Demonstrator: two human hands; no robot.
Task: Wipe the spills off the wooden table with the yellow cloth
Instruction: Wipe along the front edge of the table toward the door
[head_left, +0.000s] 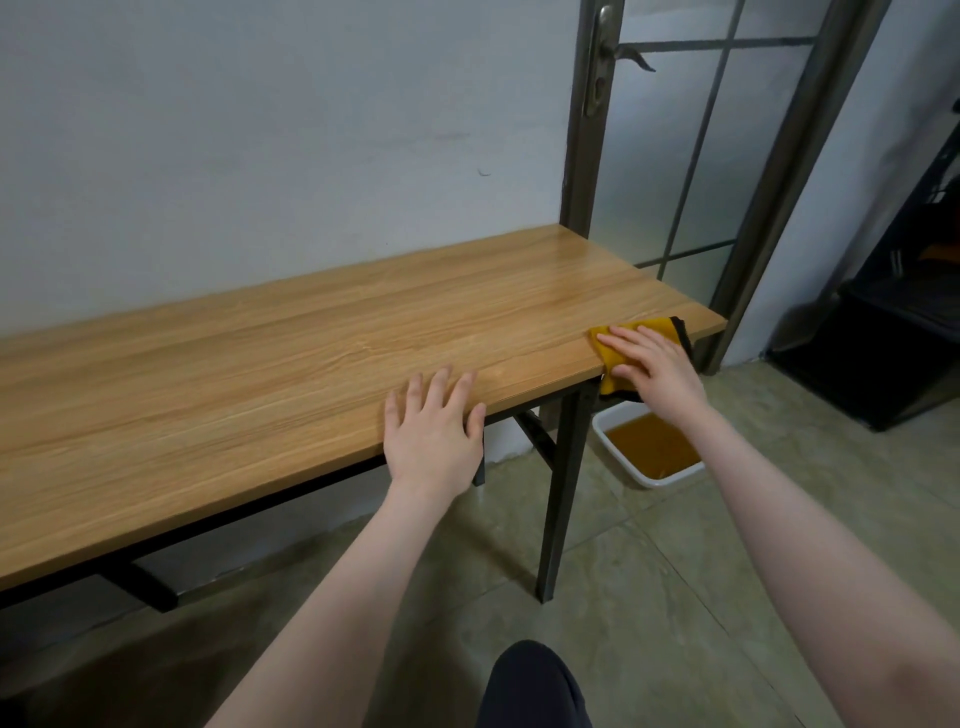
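Below, tub (649, 447) beside table leg (563, 488)

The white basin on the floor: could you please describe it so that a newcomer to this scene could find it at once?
Start at the long wooden table against the wall and follow it to its right end, beside the glass door. On the floor tiles by the dark table leg there sits the white basin, below the right hand pressing the yellow cloth. It alone holds amber-brown liquid.
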